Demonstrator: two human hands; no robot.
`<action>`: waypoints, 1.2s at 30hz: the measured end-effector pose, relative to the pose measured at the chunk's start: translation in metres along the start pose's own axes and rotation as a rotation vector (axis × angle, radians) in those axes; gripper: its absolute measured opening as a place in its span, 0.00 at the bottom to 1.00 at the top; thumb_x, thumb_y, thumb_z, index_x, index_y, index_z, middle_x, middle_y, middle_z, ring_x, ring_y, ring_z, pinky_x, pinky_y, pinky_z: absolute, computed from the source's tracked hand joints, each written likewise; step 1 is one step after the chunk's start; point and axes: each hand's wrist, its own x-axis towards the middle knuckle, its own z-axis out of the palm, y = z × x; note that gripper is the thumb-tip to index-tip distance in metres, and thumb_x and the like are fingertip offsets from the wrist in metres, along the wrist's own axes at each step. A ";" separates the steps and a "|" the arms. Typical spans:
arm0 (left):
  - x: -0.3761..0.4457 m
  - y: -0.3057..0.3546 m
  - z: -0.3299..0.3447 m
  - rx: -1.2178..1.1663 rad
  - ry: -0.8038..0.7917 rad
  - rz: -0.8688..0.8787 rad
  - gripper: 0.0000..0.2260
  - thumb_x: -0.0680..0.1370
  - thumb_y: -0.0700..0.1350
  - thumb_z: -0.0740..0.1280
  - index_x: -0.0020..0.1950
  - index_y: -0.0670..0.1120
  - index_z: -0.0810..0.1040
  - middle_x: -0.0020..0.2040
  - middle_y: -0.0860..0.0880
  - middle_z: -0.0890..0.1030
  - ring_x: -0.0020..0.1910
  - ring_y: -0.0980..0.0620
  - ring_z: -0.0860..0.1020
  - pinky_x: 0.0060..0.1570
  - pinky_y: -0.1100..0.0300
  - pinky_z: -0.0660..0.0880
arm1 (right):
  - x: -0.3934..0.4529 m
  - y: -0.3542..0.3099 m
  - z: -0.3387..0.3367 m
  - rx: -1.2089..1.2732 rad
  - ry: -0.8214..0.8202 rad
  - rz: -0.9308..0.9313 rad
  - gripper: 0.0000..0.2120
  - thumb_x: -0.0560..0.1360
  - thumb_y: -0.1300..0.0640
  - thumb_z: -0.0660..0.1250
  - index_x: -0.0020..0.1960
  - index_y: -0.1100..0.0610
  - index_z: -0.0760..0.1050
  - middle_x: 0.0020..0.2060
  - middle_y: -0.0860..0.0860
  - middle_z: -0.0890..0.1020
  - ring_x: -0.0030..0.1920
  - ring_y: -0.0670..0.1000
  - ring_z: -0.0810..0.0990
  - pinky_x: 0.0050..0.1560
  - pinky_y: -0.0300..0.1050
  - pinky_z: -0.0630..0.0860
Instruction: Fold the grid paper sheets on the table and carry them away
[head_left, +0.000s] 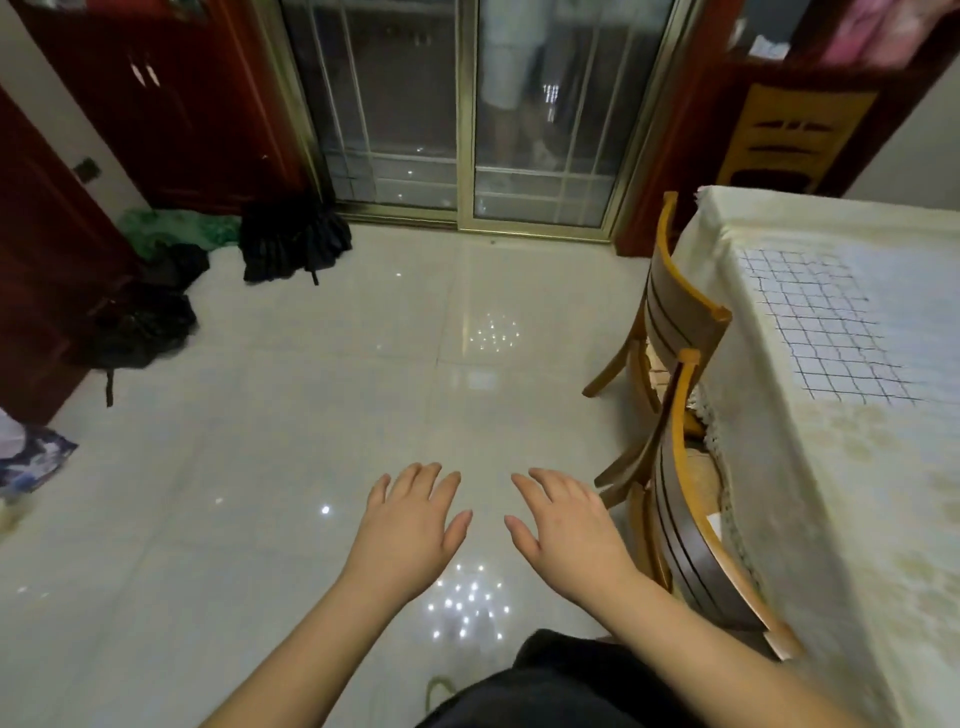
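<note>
Head view, left hand (410, 525) and right hand (569, 530) spread empty, chairs (680, 332) fronting table (841, 467), grid paper (826, 332).

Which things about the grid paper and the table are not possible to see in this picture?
Head view only:
- Grid paper: its right part is cut off by the frame edge, and motion blur hides whether it is one sheet or several.
- Table: its far right side is out of frame, and the cloth covers its surface.
- Both hands, left hand and right hand, are empty over the floor.

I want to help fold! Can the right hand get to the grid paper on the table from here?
Probably not yet. The right hand hovers open over the floor, and two chairs stand between it and the grid paper on the table.
</note>
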 end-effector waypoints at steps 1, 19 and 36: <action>0.014 -0.002 0.000 -0.005 -0.001 0.011 0.23 0.75 0.59 0.54 0.58 0.49 0.81 0.56 0.48 0.83 0.55 0.46 0.81 0.52 0.45 0.78 | 0.008 0.004 -0.001 -0.001 0.001 0.021 0.27 0.79 0.40 0.52 0.74 0.51 0.65 0.70 0.51 0.71 0.70 0.53 0.69 0.71 0.50 0.62; 0.294 0.025 0.001 0.038 -0.160 0.230 0.25 0.77 0.60 0.50 0.64 0.50 0.77 0.62 0.48 0.80 0.61 0.47 0.77 0.58 0.43 0.74 | 0.205 0.138 -0.044 0.136 0.068 0.249 0.26 0.80 0.42 0.54 0.75 0.51 0.63 0.72 0.51 0.69 0.72 0.52 0.66 0.71 0.49 0.61; 0.544 0.106 -0.002 0.001 -0.168 0.664 0.30 0.75 0.59 0.43 0.70 0.51 0.71 0.69 0.49 0.73 0.69 0.48 0.70 0.66 0.46 0.66 | 0.319 0.259 -0.082 0.237 0.195 0.589 0.25 0.77 0.45 0.58 0.72 0.53 0.67 0.66 0.51 0.74 0.66 0.53 0.72 0.65 0.51 0.70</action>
